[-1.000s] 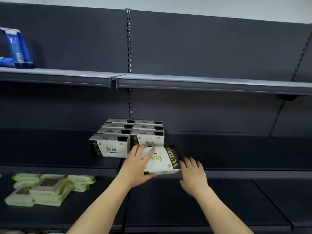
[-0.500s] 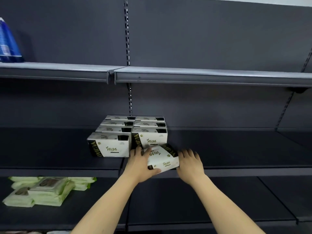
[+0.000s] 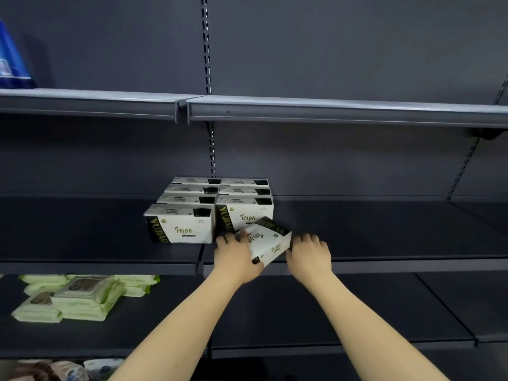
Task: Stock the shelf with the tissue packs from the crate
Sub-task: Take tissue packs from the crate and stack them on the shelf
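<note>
1. the tilted tissue pack [image 3: 268,244] sits at the shelf [image 3: 384,264] front edge, before the right row [image 3: 245,200]
2. left hand [image 3: 236,259] curls its fingers around the pack's left end; right hand [image 3: 310,253] touches its right end with bent fingers
3. level it first, then slide it straight back against the row

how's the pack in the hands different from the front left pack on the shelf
The held pack is tilted; the front left pack sits flat and square. The left hand grips the held pack with the right hand beside it; nothing touches the front left pack. Both share the white and black printing.
</note>
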`<state>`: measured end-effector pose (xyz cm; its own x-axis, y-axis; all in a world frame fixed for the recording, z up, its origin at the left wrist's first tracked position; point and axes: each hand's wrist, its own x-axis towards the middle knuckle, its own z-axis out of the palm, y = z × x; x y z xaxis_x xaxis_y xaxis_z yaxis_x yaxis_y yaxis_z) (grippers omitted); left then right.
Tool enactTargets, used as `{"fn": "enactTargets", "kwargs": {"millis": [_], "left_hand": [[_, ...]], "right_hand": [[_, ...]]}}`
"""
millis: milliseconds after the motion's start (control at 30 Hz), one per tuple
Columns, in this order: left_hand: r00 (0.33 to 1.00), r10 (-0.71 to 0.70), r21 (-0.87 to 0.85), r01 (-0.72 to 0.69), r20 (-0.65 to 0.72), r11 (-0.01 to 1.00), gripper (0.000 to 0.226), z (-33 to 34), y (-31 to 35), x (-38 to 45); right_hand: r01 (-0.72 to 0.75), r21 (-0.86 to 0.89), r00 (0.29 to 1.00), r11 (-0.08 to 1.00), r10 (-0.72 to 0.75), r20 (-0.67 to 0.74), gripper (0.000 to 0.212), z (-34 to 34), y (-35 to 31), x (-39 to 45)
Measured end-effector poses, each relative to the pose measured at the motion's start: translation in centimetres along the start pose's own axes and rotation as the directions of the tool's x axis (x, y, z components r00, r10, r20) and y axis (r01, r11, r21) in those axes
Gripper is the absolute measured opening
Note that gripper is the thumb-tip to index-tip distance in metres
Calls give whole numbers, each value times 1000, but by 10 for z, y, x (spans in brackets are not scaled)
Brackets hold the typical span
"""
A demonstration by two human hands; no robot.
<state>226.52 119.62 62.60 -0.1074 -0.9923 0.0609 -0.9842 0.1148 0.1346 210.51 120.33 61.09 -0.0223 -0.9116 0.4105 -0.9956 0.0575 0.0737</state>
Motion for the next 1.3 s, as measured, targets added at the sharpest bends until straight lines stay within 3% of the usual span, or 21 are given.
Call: {"fn": "enactTargets", "kwargs": {"millis": [133,300,467,600,667,867,1000,1167,1300], "left_hand": [[993,-68,-6,69,92,998,97,-5,13,-2],[991,-55,-3,55,121,998,113,-4,18,-8],[997,43,-100,-36,63,994,101,-2,12,-18],[995,65,-416,-26,78,909,105,2,0,-24],[995,88,-487,-54,46,871,103,0,-10,-27],[979,202,-108,-201,0,974,97,0,-28,-25],[969,220,77,-213,-113,974,88,-2,-34,-16],[943,261,211,-217,-208,953,93,-11,-31,-5],[916,324,299,-248,-238,921,97,-16,-28,2]], "right_hand": [[-38,177,995,984,22,93,38,-7,-1,1],[-179,452,962,874,59,266,43,-20,-7,5],[-210,478,939,853,40,342,43,-27,-24,9],[-193,350,931,917,59,360,79,-29,-33,10],[-163,279,933,946,57,355,93,-29,-34,10],[-132,167,903,977,49,428,110,-33,-43,14],[-91,254,875,963,-45,482,100,-33,-41,17],[143,201,920,969,-205,333,95,-33,-34,13],[411,-29,905,911,-403,138,90,-32,-30,15]]}}
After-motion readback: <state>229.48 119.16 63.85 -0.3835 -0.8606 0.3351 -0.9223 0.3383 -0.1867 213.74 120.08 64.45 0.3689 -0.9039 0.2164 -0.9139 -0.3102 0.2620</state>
